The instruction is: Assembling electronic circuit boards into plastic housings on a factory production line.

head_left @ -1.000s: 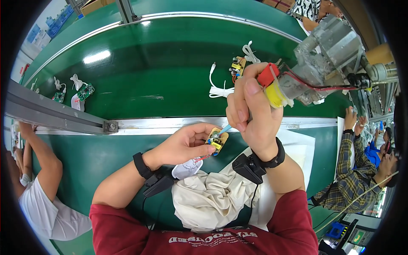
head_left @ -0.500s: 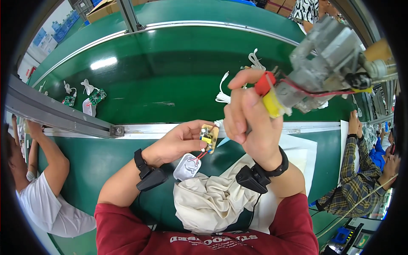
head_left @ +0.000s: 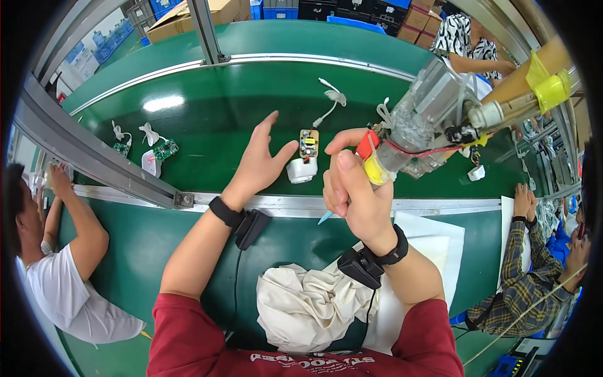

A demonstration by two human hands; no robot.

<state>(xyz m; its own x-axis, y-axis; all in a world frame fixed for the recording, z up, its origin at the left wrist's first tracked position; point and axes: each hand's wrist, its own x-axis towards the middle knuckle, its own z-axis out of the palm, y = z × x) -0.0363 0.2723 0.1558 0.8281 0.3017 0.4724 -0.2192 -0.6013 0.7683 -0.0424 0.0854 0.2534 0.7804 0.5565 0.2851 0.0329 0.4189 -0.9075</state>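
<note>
Since the earlier frames, the left hand (head_left: 260, 157) has let go of the small part it held at the chest and now reaches out over the green conveyor belt (head_left: 207, 107), while the right hand (head_left: 352, 188) has stayed clamped on its tool.

Largest first: the belt fills the upper half of the view, curving from nine o'clock round to three o'clock, with a metal rail (head_left: 440, 205) along its near edge. Below the rail lies the green tabletop (head_left: 144, 245), and on it, at about six o'clock, a crumpled cream cloth (head_left: 308, 308) rests partly on a white sheet (head_left: 433, 245).

An electric screwdriver (head_left: 427, 119) hangs in from two o'clock; the right hand's fingers are curled tightly around its red and yellow lower end, thumb pressed up against the grip.

The left hand is spread wide and holds nothing, its palm facing the belt. Just to its three o'clock side, close to the thumb tip yet clear of it, sits a white plug housing (head_left: 301, 170), and directly at that housing's twelve o'clock, touching it or nearly so, lies a small circuit board (head_left: 308, 143) with a white cable (head_left: 328, 103) trailing away toward one o'clock.

Farther off at nine o'clock, another circuit board (head_left: 164, 149) lies on the belt.
</note>
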